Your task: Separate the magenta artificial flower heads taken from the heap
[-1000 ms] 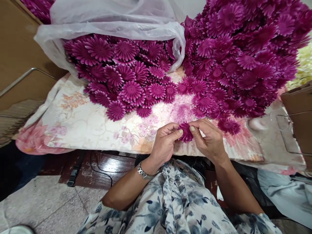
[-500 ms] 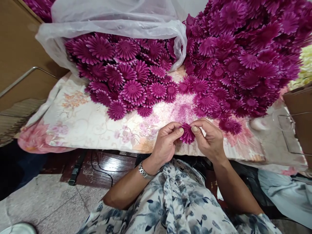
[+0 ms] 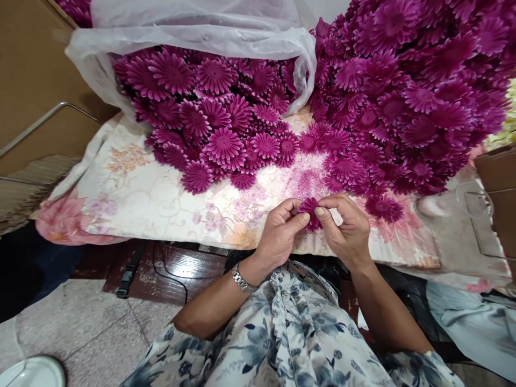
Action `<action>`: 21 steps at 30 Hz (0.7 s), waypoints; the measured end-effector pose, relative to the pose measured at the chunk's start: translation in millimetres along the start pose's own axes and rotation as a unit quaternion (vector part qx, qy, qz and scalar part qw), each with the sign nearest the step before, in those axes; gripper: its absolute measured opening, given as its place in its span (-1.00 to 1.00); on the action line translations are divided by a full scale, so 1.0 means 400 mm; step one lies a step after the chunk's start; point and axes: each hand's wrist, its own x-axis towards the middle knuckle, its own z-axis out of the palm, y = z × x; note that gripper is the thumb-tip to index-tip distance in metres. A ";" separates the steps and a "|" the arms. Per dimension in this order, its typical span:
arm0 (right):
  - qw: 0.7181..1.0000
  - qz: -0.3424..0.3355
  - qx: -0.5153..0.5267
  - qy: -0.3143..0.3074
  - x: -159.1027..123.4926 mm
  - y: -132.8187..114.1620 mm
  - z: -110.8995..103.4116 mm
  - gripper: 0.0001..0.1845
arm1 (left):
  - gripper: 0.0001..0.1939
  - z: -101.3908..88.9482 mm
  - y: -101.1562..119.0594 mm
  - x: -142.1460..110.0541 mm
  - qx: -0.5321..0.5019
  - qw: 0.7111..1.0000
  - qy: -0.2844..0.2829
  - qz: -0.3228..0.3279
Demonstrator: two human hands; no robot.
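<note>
Both hands meet over the front edge of a cloth-covered table. My left hand (image 3: 280, 236) and my right hand (image 3: 345, 228) pinch one small purple fabric flower (image 3: 310, 208) between thumbs and fingertips, and it is mostly hidden by the fingers. A metal watch sits on my left wrist. Just beyond the hands lies a patch of purple dust (image 3: 303, 181) on the floral cloth (image 3: 145, 199).
A clear plastic bag (image 3: 193, 32) spills purple flowers (image 3: 217, 118) at the back left. A taller heap of the same flowers (image 3: 403, 91) fills the back right. A cardboard box (image 3: 497, 188) stands at the right, a metal bar (image 3: 40, 123) at the left, a white dish (image 3: 32, 373) on the floor.
The thumbs have drawn closer together over the flower, hiding more of it. The view has shifted slightly down and right; the piles have not moved.
</note>
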 end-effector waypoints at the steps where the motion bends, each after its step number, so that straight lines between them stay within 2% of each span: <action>1: 1.000 -0.008 -0.007 -0.005 0.000 0.001 -0.002 -0.94 | -0.76 -0.001 -0.001 0.001 0.010 1.000 0.009 0.003; 6: 0.995 -0.062 -0.075 0.008 -0.001 0.001 -0.017 -0.78 | -0.72 -0.001 0.005 0.004 0.040 0.999 0.028 0.011; 10: 0.995 -0.068 -0.028 -0.070 -0.004 -0.005 -0.023 -0.74 | -0.64 0.001 0.007 0.005 0.051 0.998 0.019 0.012; 13: 0.995 -0.010 0.038 -0.095 -0.006 -0.002 -0.026 -0.80 | -0.63 -0.007 0.004 0.004 0.075 0.997 -0.007 0.006; 16: 0.983 0.076 0.134 -0.104 -0.008 0.007 -0.032 -0.88 | -0.65 -0.021 0.004 0.004 0.099 0.994 -0.051 0.007; 21: 0.949 0.200 0.236 -0.067 -0.012 0.011 -0.031 -0.89 | -0.67 -0.032 0.007 0.005 0.135 0.989 -0.069 0.006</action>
